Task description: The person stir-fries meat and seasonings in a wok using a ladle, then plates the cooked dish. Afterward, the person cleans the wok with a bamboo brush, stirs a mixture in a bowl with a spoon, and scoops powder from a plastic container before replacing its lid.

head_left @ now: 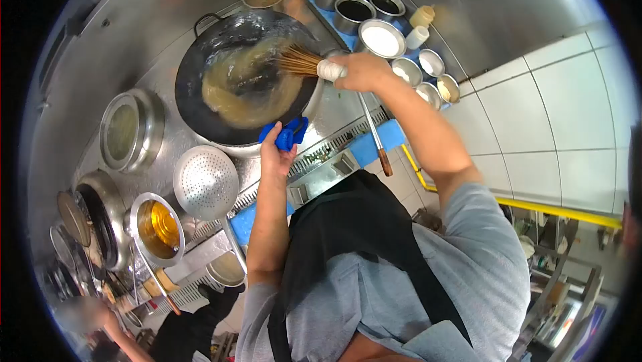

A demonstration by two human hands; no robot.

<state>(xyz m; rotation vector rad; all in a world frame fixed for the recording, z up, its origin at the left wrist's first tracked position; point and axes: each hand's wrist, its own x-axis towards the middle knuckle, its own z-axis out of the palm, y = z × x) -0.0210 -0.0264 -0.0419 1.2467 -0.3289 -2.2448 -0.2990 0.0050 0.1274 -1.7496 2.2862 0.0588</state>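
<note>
A black wok [190, 98] sits on the steel range, tilted slightly in view, with cloudy brownish liquid [227, 98] swirling inside it. My right hand [364, 72] is closed around the white-wrapped grip of a bamboo wok brush [299, 61]. The brush's bristles reach over the wok's right side, at the liquid's edge. At the near rim, my left hand [277, 152] grips a folded blue cloth [285, 137] laid over the wok's edge; whatever handle lies under the cloth is hidden.
A perforated strainer [206, 182] and a bowl of amber oil [160, 225] stand left of my left arm. Seasoning containers [354, 14] line the back right. A ladle handle [374, 131] juts over the front edge. Another person's arm [120, 335] shows lower left.
</note>
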